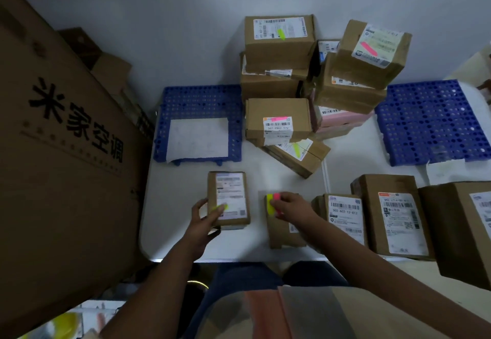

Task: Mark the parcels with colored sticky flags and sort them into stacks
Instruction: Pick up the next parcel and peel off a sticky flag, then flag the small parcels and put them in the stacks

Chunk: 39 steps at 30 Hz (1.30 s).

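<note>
As two hands (206, 219) work, two blue pallets (202, 104)

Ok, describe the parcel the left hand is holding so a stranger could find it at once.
Start at the white table, near its front edge, in front of the left blue crate. The small brown parcel lies there alone, gripped by the left hand. Unlike its neighbours, it has a yellow-green flag at its label's near corner.
</note>
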Each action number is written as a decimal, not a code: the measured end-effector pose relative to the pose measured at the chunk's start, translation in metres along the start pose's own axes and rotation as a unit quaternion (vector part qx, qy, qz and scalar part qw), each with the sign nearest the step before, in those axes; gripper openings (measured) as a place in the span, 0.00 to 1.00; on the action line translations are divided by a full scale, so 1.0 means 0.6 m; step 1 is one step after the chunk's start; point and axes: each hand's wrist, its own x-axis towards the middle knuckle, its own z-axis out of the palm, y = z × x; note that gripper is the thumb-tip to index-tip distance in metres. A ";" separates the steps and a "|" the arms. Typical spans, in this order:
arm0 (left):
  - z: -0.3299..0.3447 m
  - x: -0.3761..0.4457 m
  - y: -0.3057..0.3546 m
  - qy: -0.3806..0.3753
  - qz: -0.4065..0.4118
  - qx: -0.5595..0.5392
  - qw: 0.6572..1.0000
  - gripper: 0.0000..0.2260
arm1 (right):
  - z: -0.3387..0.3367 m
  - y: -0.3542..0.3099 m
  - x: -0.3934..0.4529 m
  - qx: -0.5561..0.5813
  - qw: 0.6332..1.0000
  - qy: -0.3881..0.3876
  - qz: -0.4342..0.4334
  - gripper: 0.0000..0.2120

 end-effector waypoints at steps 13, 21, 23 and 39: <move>-0.013 0.026 0.043 0.338 0.103 0.303 0.885 0.25 | -0.009 0.052 0.023 -0.009 0.991 0.097 0.092 0.09; 0.106 0.008 -0.003 -0.046 0.120 0.393 0.911 0.22 | -0.017 0.071 0.044 -0.003 0.983 0.100 0.152 0.13; 0.118 0.014 -0.027 -0.116 0.009 0.433 0.894 0.27 | -0.016 0.075 0.043 0.001 0.982 0.104 0.159 0.14; 0.111 0.019 -0.058 -0.119 0.050 0.285 0.950 0.23 | 0.016 0.102 0.028 0.179 0.962 0.053 0.200 0.09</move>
